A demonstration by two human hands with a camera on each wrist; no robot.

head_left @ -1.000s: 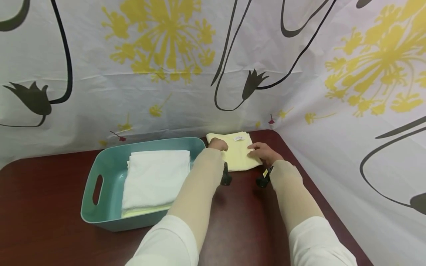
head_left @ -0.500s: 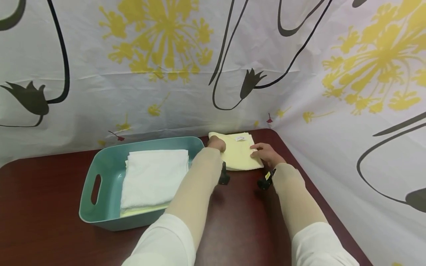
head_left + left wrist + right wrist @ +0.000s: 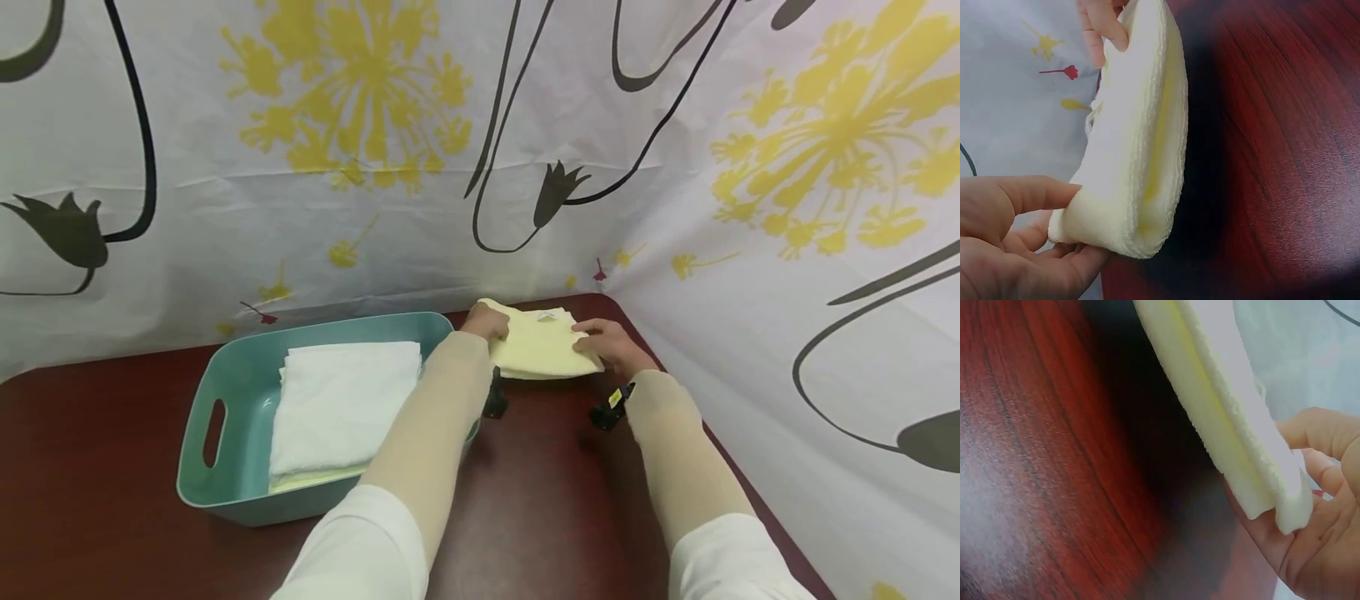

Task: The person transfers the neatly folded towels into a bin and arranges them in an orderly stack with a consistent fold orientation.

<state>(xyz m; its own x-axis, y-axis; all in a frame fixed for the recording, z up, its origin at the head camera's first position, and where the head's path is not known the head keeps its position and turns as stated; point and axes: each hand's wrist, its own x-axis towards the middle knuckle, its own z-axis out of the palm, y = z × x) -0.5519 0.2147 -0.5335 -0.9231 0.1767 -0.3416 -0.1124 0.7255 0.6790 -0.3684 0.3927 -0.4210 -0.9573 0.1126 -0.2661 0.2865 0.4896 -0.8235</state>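
Note:
A folded pale yellow towel (image 3: 542, 347) with a small white tag is held by both hands at the back right of the table. My left hand (image 3: 486, 322) grips its left side; in the left wrist view the thumb lies on top and the fingers (image 3: 1079, 262) go beneath. My right hand (image 3: 609, 343) pinches the right side, thumb over and fingers under, as the right wrist view shows. A dark gap shows under the towel's near edge (image 3: 1235, 425) in both wrist views, so this edge is off the table.
Left of my arms stands a teal basket (image 3: 197, 433) with folded white towels (image 3: 348, 404) and a pale yellow one in it. The dark red table (image 3: 555, 508) meets a patterned white curtain (image 3: 420, 225) at the back and right.
Both hands now grip the towel more firmly and its near edge has come up from the table. The towel has shifted slightly to the right relative to the basket.

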